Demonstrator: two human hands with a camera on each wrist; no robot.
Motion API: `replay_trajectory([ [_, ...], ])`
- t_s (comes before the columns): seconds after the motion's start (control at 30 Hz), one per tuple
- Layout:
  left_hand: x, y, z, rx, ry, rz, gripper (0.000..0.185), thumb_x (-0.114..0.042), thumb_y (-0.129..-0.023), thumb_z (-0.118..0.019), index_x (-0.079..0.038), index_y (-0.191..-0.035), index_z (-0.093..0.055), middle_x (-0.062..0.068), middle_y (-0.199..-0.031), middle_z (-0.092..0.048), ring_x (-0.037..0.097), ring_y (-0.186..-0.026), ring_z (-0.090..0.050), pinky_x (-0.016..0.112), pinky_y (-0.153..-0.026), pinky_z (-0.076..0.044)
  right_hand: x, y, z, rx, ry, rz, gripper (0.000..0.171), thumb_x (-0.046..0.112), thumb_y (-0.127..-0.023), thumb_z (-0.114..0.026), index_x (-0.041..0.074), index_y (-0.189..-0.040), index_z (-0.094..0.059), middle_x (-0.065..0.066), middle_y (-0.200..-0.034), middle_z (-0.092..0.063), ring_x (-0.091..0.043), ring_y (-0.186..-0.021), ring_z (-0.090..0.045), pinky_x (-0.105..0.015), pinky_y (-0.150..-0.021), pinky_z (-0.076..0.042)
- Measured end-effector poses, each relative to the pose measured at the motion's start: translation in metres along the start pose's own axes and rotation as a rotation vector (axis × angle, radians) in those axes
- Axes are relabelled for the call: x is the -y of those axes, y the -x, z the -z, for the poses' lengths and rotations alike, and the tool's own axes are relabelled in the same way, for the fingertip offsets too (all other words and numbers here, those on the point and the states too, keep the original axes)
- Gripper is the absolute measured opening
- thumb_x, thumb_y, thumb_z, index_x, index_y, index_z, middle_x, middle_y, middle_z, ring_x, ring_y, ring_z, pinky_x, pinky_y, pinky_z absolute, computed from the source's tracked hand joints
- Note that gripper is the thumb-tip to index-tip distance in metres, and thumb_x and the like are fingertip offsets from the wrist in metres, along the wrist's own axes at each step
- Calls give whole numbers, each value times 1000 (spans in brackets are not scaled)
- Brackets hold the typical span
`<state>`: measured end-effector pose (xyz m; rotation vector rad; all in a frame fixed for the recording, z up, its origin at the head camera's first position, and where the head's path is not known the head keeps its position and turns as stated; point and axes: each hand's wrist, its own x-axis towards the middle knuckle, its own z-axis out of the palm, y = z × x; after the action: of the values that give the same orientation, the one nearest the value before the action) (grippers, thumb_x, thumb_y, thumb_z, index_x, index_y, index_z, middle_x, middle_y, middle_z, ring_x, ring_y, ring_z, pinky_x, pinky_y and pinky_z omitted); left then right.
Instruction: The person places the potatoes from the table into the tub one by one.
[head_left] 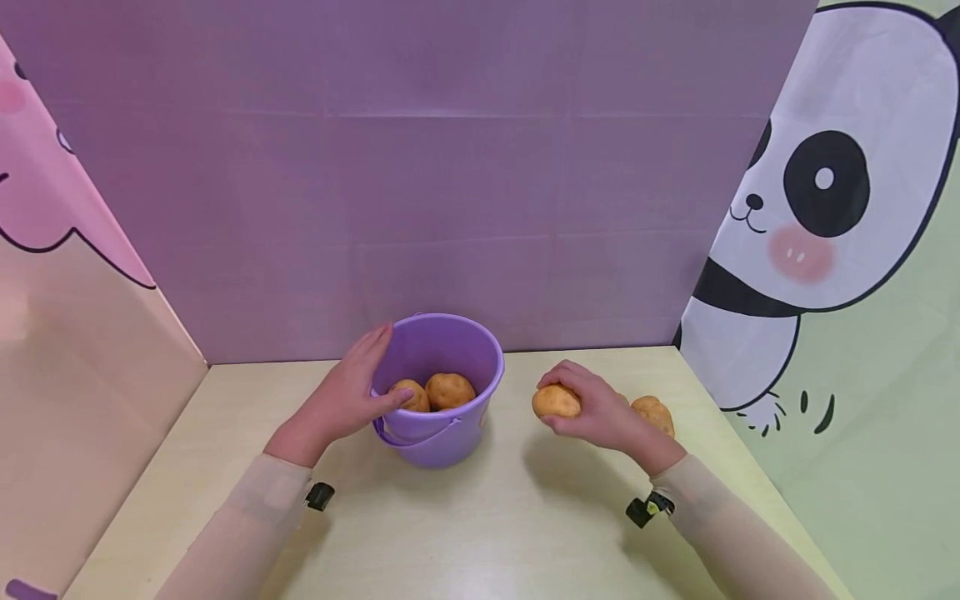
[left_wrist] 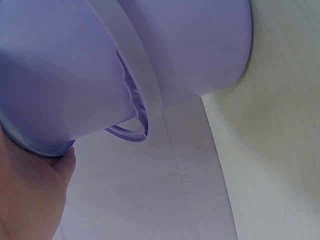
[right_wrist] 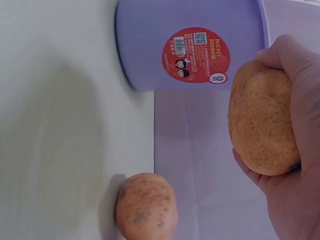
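A purple bucket [head_left: 438,437] stands upright on the table, two potatoes [head_left: 451,391] lying inside it. My left hand [head_left: 337,400] holds the bucket's left rim, its thumb reaching over the edge above the potatoes; the left wrist view shows that hand [left_wrist: 30,195] at the rim too. To the bucket's right, my right hand [head_left: 596,412] grips another potato [right_wrist: 262,120] between thumb and fingers, raised above the table. Beyond that hand sits a further potato [head_left: 654,414] on the tabletop, partly hidden by the wrist.
The bucket's handle [left_wrist: 135,75] hangs down against its side. A red label [right_wrist: 196,55] is on the bucket wall. The pale wooden table [head_left: 450,533] ends at a purple backdrop [head_left: 450,183], with a panda-printed panel [head_left: 862,350] at right and a pink-figured panel [head_left: 67,358] at left.
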<state>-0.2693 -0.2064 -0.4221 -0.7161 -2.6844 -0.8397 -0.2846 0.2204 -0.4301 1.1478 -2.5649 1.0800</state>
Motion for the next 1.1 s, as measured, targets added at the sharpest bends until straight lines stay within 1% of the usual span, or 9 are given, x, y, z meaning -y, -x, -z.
replay_trajectory([
  [0.3, 0, 1, 1, 5, -4, 11, 110, -54, -100, -76, 6, -173, -20, 24, -181, -21, 46, -167, -18, 68, -131, -24, 10, -8, 3, -2, -60, 1, 36, 10, -89, -88, 21, -120, -73, 6, -115, -67, -19, -98, -66, -33, -82, -60],
  [0.53, 1, 0, 1, 0, -2, 7, 109, -52, -99, -77, 7, -173, -21, 25, -181, -22, 45, -168, -18, 67, -132, -24, 16, -15, 4, 2, -64, -26, 37, 9, -89, -88, 24, -119, -73, 7, -115, -66, -20, -97, -65, -33, -80, -59],
  [0.8, 3, 0, 0, -3, 1, 1, 109, -53, -99, -76, 6, -173, -21, 24, -181, -23, 44, -167, -19, 67, -131, -24, 18, -21, 2, -12, -72, 5, 37, 8, -87, -87, 22, -118, -73, 6, -116, -67, -20, -95, -65, -34, -78, -59],
  [1.1, 4, 0, 0, -3, 5, 0, 109, -50, -99, -77, 6, -173, -20, 24, -181, -22, 45, -167, -19, 68, -131, -24, 25, -30, 6, -37, -65, 38, 36, 8, -87, -86, 19, -119, -73, 5, -114, -67, -20, -93, -65, -34, -77, -59],
])
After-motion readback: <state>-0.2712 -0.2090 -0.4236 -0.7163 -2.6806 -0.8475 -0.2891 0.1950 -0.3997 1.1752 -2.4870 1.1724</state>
